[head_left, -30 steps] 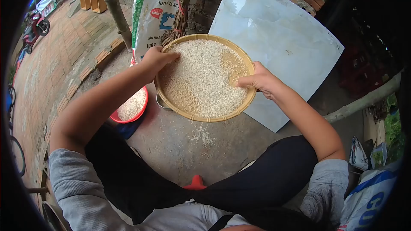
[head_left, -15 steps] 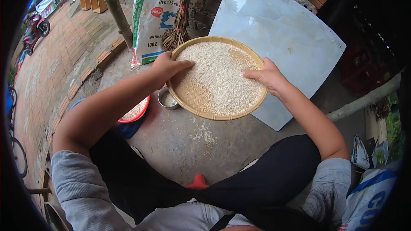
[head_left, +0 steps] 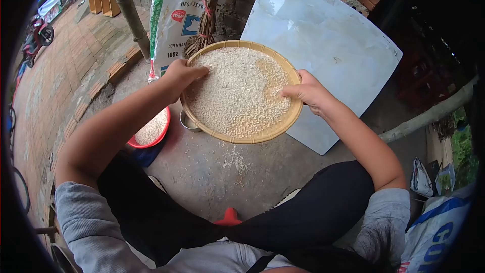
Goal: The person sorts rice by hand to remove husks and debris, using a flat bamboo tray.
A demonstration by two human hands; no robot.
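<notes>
A round woven tray (head_left: 217, 134) with a bamboo rim is held up in front of me, covered in pale grains (head_left: 232, 88). My left hand (head_left: 183, 77) grips its left edge, thumb over the rim on the grains. On the right edge, my right hand (head_left: 307, 91) is closed on the rim, thumb inside and the other fingers mostly hidden underneath. Few grains cover the tray's upper right part, where the weave shows. Below the tray, some loose grains (head_left: 236, 161) lie scattered on the concrete floor.
A red basin (head_left: 165, 130) of grains and a metal bowl (head_left: 188, 121) stand at the left, the bowl partly under the tray. Behind are a feed sack (head_left: 172, 30), a straw broom (head_left: 206, 25) and a pale board (head_left: 328, 60). A pole (head_left: 429, 115) slants at the right.
Both hands have shifted left with the tray. The grains have spread toward the tray's left and lower parts, leaving a barer patch at the right. More of the red basin shows.
</notes>
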